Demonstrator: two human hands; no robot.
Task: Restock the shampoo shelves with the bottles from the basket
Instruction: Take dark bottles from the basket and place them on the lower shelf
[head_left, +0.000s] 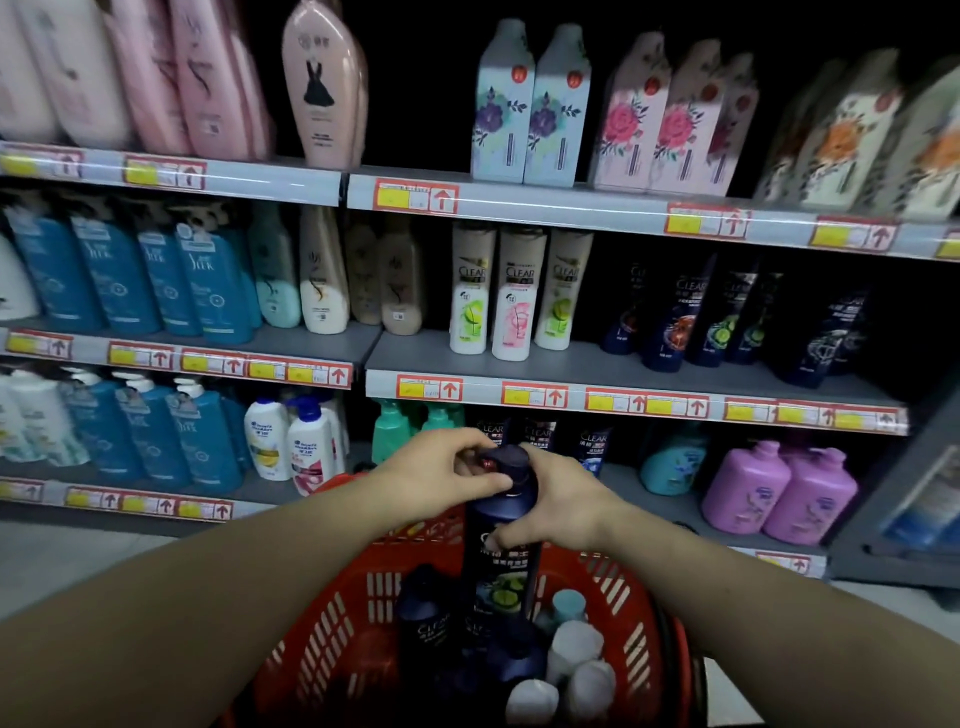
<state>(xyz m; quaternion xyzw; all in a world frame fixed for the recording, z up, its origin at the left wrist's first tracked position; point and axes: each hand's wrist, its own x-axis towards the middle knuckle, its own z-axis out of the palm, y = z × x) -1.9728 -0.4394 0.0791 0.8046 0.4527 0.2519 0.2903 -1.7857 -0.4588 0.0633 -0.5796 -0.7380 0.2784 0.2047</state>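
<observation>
While both hands meet above the red basket (322, 629), the dark blue shampoo bottle (506, 566) stands upright between them, its base hidden among other dark bottles (423, 618) and pale caps (574, 649). The left hand (441, 475) curls its fingers over the cap. The right hand (553, 501) grasps the bottle's shoulder; its far fingers are out of sight. The basket's near rim is cut off. The shelf labels (415, 197) are blurred and unreadable.
</observation>
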